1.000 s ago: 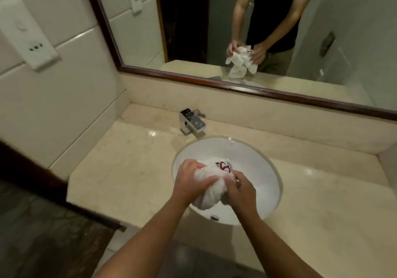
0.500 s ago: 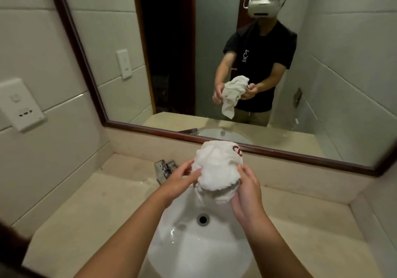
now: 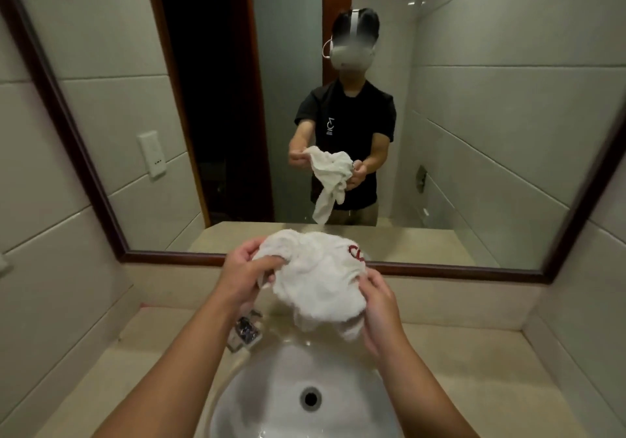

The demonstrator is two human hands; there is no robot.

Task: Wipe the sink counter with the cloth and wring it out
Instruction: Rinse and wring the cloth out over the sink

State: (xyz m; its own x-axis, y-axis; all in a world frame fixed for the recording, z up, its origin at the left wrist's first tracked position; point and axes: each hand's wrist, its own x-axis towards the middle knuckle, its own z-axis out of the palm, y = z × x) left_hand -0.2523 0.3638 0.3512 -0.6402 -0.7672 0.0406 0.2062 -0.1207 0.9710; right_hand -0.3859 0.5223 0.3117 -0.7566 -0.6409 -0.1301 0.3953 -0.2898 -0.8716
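A white cloth [image 3: 318, 278] with a red mark near its upper right hangs crumpled in the air above the white round sink [image 3: 271, 400]. My left hand [image 3: 242, 273] pinches its left edge. My right hand [image 3: 379, 312] grips its lower right side. The cloth is partly spread between both hands, with loose folds drooping toward the basin. The beige stone counter [image 3: 474, 380] surrounds the sink.
A chrome faucet [image 3: 244, 331] stands behind the sink's left, just under my left wrist. A dark-framed mirror [image 3: 440, 133] fills the wall ahead and reflects the person with the cloth. Tiled walls close in left and right. The drain [image 3: 310, 398] is open.
The cloth went from a tight wad down in the basin to raised and loosened between my hands. My view has tilted up toward the mirror.
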